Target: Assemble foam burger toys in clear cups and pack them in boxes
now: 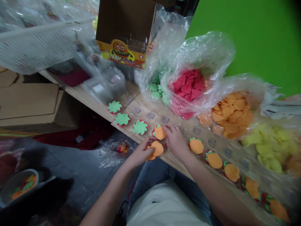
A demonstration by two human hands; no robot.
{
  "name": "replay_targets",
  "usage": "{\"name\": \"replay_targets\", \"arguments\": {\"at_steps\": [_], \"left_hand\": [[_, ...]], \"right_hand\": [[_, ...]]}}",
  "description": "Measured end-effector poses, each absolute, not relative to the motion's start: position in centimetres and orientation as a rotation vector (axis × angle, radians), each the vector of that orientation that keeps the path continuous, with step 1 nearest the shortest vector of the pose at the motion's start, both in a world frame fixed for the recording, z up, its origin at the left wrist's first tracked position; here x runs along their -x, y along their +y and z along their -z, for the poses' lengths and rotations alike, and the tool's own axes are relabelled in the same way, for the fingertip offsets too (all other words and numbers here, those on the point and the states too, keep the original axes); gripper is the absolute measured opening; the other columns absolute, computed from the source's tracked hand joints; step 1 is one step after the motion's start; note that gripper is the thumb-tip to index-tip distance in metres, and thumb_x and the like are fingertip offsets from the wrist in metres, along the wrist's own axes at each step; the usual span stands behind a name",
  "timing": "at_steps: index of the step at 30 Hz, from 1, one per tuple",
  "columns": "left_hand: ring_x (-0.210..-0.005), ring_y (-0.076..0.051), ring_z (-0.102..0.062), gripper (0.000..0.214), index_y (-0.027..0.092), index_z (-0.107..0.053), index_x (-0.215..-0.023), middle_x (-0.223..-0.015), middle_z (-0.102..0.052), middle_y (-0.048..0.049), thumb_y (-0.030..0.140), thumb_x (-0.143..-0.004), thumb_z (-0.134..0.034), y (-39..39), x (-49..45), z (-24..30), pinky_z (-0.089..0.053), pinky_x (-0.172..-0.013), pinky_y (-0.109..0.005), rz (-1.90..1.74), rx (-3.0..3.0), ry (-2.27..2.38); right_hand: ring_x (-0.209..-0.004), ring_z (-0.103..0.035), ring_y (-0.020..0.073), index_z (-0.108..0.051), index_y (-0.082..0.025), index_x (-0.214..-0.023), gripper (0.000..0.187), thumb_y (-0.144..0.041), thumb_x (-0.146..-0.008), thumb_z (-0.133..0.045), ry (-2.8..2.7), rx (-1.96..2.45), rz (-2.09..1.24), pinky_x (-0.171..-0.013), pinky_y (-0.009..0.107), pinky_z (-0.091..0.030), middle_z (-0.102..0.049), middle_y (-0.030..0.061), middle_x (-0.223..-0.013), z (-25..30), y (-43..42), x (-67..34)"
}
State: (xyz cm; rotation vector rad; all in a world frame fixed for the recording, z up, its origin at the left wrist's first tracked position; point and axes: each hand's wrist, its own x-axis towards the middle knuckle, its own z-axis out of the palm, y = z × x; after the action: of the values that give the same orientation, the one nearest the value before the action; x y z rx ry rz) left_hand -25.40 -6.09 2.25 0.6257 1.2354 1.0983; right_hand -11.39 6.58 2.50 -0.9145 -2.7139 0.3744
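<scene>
My left hand point(142, 153) is closed around a few thin, round orange pieces point(156, 148), held at the table's front edge. The fingers of my right hand point(174, 138) pinch another orange round piece point(160, 133), which lies over a green scalloped piece with red under it. To the left along the same row, several stacks show a green scalloped piece point(140, 127) on top of red. Toward the right, several stacks carry an orange round piece point(196, 146) over green. A stack under my right hand is mostly hidden.
Behind the row, clear plastic bags hold red pieces point(189, 84), orange pieces point(232, 113) and yellow pieces point(270, 144). A printed burger box point(121, 53), clear containers point(103, 88) and a white basket point(42, 47) stand at the back left. A bowl point(7, 191) sits lower left.
</scene>
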Motion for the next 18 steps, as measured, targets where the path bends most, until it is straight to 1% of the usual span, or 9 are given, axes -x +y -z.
{"name": "replay_targets", "arguments": {"at_steps": [2,4,6,9,10,11,13,16,18], "left_hand": [[-0.076,-0.014,-0.057,0.040,0.019,-0.046,-0.113,-0.094,-0.056,-0.0040,0.024,-0.074,-0.055,-6.1,25.5,-2.6,-0.048,-0.063,-0.024,-1.111,-0.567,1.215],[-0.074,-0.014,-0.058,0.039,0.018,-0.045,-0.112,-0.095,-0.056,-0.0050,0.028,-0.076,-0.057,-6.4,25.7,-3.3,-0.048,-0.060,-0.024,-1.140,-0.499,1.201],[-0.073,-0.014,-0.059,0.038,0.018,-0.045,-0.108,-0.094,-0.057,-0.0048,0.032,-0.076,-0.058,-6.9,25.9,-4.0,-0.048,-0.060,-0.024,-1.215,-0.441,1.204],[-0.070,-0.013,-0.058,0.037,0.019,-0.047,-0.105,-0.090,-0.058,-0.0025,0.036,-0.075,-0.060,-7.3,26.5,-4.6,-0.048,-0.060,-0.024,-1.343,-0.400,1.267],[-0.069,-0.012,-0.058,0.037,0.019,-0.049,-0.105,-0.089,-0.058,-0.0021,0.037,-0.075,-0.061,-7.4,26.9,-4.7,-0.048,-0.059,-0.023,-1.373,-0.401,1.317],[-0.067,-0.012,-0.058,0.037,0.019,-0.050,-0.104,-0.089,-0.059,-0.0021,0.038,-0.075,-0.061,-7.6,27.3,-4.6,-0.048,-0.059,-0.023,-1.396,-0.405,1.382],[-0.065,-0.012,-0.058,0.038,0.018,-0.050,-0.105,-0.089,-0.061,-0.0029,0.040,-0.075,-0.060,-8.0,28.3,-4.3,-0.048,-0.057,-0.023,-1.429,-0.396,1.533],[-0.063,-0.014,-0.059,0.043,0.017,-0.049,-0.109,-0.089,-0.062,-0.0052,0.042,-0.075,-0.058,-9.1,30.0,-3.3,-0.048,-0.055,-0.025,-1.426,-0.340,1.674],[-0.068,-0.016,-0.061,0.044,0.017,-0.048,-0.112,-0.091,-0.062,-0.0068,0.042,-0.077,-0.056,-9.8,30.7,-2.6,-0.049,-0.060,-0.028,-1.409,-0.374,1.730]], "right_hand": [[-0.107,-0.043,0.0256,-0.048,-0.015,-0.124,0.050,-0.005,-0.076,-0.041,-2.640,0.958,-0.399,-0.091,0.042,-0.039,-0.053,0.0138,-0.117,-3.0,6.3,11.3],[-0.103,-0.047,0.0241,-0.049,-0.015,-0.123,0.044,-0.010,-0.081,-0.040,-2.493,1.038,-0.570,-0.089,0.041,-0.039,-0.055,0.0128,-0.112,-3.8,5.8,11.5],[-0.090,-0.054,0.0208,-0.053,-0.017,-0.116,0.033,-0.021,-0.085,-0.042,-2.335,1.086,-0.983,-0.081,0.037,-0.044,-0.060,0.0089,-0.100,-4.6,5.0,12.2],[-0.070,-0.057,0.0154,-0.059,-0.017,-0.096,0.023,-0.033,-0.082,-0.049,-2.135,1.038,-1.680,-0.061,0.028,-0.047,-0.063,0.0027,-0.082,-5.5,4.2,13.8],[-0.066,-0.057,0.0144,-0.059,-0.017,-0.091,0.021,-0.033,-0.081,-0.050,-2.085,1.031,-1.794,-0.057,0.026,-0.045,-0.062,0.0017,-0.079,-5.6,4.2,14.5],[-0.064,-0.056,0.0138,-0.059,-0.017,-0.088,0.019,-0.033,-0.081,-0.051,-2.051,1.042,-1.813,-0.055,0.025,-0.044,-0.062,0.0012,-0.077,-5.6,4.3,15.2],[-0.065,-0.056,0.0141,-0.057,-0.017,-0.087,0.017,-0.031,-0.081,-0.050,-2.050,1.071,-1.613,-0.057,0.026,-0.044,-0.061,0.0015,-0.077,-5.4,4.8,16.5],[-0.081,-0.056,0.0176,-0.058,-0.018,-0.091,0.014,-0.027,-0.084,-0.050,-2.269,0.926,-1.026,-0.072,0.031,-0.044,-0.062,0.0046,-0.087,-5.0,5.7,18.5],[-0.090,-0.054,0.0199,-0.059,-0.018,-0.091,0.014,-0.021,-0.086,-0.046,-2.491,0.732,-0.660,-0.080,0.033,-0.042,-0.062,0.0071,-0.091,-4.5,5.7,19.7]]}}
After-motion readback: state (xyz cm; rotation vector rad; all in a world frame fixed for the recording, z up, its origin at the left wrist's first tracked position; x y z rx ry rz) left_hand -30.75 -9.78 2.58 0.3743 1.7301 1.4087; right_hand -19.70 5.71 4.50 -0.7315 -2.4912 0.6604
